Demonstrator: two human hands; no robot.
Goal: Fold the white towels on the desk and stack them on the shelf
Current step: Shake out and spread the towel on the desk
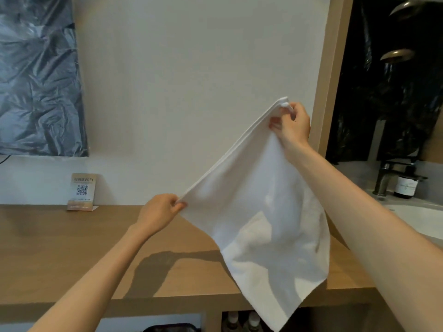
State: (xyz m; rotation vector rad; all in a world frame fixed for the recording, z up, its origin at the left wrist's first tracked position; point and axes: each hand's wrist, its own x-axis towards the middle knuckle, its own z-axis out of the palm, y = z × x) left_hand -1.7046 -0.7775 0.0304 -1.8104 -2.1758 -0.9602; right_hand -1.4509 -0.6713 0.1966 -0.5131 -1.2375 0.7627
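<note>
A white towel [263, 226] hangs in the air above the wooden desk [72, 248], stretched along its top edge on a slant. My left hand [160, 213] pinches the lower left corner just over the desk. My right hand [291, 123] is raised higher and to the right, pinching the other top corner. The towel looks doubled, with two layers along the held edge. Its bottom corner droops past the desk's front edge. No other towel is in view.
A small WiFi card with a QR code [82, 191] stands at the back of the desk against the white wall. A sink [419, 216], dark faucet [386, 178] and bottle [406, 185] are at right. Open compartments under the desk [239, 319] hold bottles.
</note>
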